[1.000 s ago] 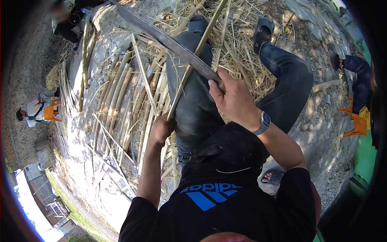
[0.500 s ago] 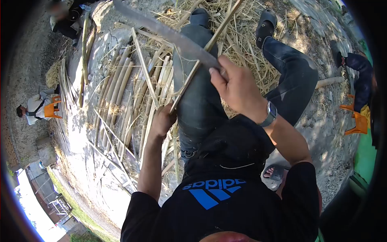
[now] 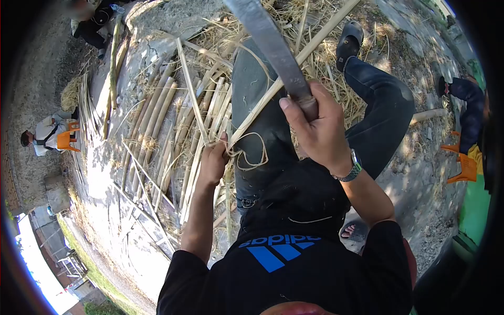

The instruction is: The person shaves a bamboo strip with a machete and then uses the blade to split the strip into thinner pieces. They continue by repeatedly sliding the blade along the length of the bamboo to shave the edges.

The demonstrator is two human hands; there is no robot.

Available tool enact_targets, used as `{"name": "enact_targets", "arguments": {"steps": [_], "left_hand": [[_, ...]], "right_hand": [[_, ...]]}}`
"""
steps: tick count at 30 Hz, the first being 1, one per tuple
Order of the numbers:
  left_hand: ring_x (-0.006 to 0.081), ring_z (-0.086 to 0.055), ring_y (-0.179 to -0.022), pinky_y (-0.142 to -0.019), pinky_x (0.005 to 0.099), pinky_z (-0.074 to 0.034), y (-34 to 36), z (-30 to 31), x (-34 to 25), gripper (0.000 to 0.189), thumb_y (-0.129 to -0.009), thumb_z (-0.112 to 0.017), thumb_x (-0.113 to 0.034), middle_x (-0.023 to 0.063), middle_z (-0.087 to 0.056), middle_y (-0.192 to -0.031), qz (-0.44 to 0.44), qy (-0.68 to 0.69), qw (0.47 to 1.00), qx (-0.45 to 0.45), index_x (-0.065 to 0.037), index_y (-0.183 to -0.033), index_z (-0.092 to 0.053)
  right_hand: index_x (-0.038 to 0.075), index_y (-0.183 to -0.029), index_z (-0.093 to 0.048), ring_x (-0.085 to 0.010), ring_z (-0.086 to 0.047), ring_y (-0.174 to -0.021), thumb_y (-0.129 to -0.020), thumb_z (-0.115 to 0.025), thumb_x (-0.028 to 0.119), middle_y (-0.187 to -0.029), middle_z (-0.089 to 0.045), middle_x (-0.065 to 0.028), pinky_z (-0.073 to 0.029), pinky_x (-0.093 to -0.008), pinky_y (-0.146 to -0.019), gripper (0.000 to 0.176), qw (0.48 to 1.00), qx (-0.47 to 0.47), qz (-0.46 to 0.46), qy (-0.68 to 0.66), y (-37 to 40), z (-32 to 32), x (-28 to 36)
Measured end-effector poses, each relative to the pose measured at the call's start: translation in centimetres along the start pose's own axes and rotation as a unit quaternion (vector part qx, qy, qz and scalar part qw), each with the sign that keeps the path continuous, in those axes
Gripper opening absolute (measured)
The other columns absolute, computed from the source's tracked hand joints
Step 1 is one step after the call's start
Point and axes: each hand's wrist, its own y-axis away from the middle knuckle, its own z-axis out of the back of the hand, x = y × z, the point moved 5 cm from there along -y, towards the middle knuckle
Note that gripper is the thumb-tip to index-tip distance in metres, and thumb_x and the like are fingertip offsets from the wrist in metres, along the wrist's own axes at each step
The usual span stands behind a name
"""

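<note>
My left hand is closed round the lower end of a long pale bamboo strip, which slants up to the right over my thigh. A thin curled shaving loops beside that hand. In my right hand is the handle of a large knife, its broad dark blade pointing up and to the left. The blade crosses the strip above my fingers; whether it touches the strip cannot be told.
Bamboo poles and split pieces lie on the ground at the left. Shavings surround my feet. One person sits on an orange chair at the left, another is at the upper left, and a third at the right.
The knife has swung to a steeper angle, and my right hand has moved slightly right and down. The strip's upper part has shifted right. A curled shaving now hangs near my left hand.
</note>
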Motion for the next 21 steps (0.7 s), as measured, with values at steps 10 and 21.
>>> {"name": "enact_targets", "arguments": {"steps": [10,21], "left_hand": [[0.0063,-0.028,-0.049,-0.049,0.0306,-0.019,-0.6,0.7,-1.4,0.055,-0.106,-0.052,-0.044,-0.0071,-0.038,-0.054,-0.025,0.021,0.999,0.017,-0.012,-0.06,-0.052],[0.0037,-0.037,-0.056,-0.05,0.0233,-0.026,-0.2,-8.8,-15.6,0.051,-0.112,-0.039,-0.044,-0.0052,-0.048,-0.066,-0.226,0.225,0.944,-0.088,-0.007,-0.08,-0.056]], "right_hand": [[0.003,-0.098,-0.063,-0.0028,-0.052,-0.056,-0.087,-0.085,0.026,-0.064,-0.061,0.0025,-0.04,-0.0221,-0.053,0.034,0.988,-0.109,-0.079,-0.069,-3.3,1.7,-3.6],[-0.001,-0.1,-0.064,-0.0202,-0.064,-0.069,-0.079,-0.086,0.019,-0.083,-0.068,-0.0118,-0.05,-0.0353,-0.065,0.037,0.99,-0.058,0.058,-0.115,-8.8,-1.3,2.8]]}}
